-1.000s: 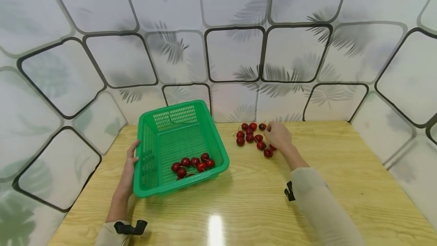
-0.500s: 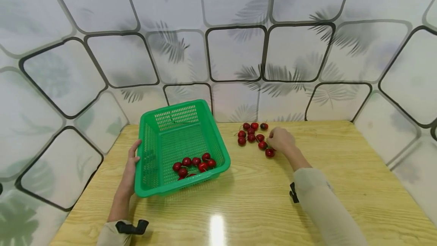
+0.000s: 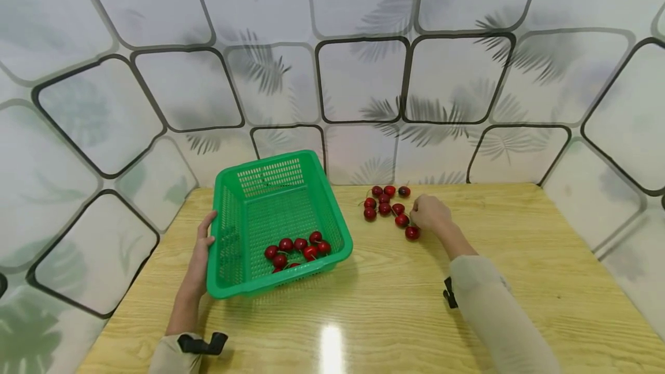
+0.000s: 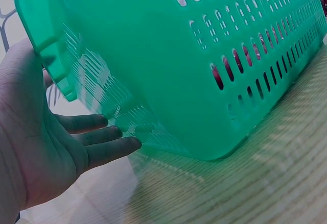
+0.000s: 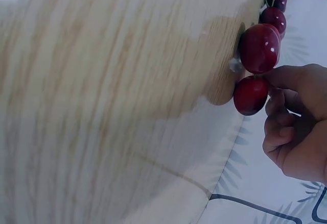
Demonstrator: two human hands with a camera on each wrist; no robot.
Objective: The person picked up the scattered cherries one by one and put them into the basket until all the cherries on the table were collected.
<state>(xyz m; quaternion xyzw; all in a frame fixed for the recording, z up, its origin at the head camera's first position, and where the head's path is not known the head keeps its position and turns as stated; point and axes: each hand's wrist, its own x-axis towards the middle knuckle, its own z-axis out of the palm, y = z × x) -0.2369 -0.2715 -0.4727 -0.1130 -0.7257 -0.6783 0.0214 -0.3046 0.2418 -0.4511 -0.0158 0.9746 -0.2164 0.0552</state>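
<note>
Toward the pale wooden tabletop's left edge, touching the rectangular green plastic basket with the left hand straight-fingered; toward the far edge, with the right hand curled, at a round red cherry, largely covered in the head view; pinched or not, impossible to tell.

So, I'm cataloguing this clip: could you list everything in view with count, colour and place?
Basket: one, green, table's left half
Basket cherries: about nine, red, near side of the basket, some partly hidden by its rim
Table cherries: at least ten, red to dark red, right of the basket
Table: one, pale wood, beneath
Backdrop: one, whitish with grey-black lines and leaves, around the table
Sleeves: two, beige, forearms
Wrist straps: two, black, cuffs
Left hand: one, bare, basket's left side
Right hand: one, bare, beside the table cherries
</note>
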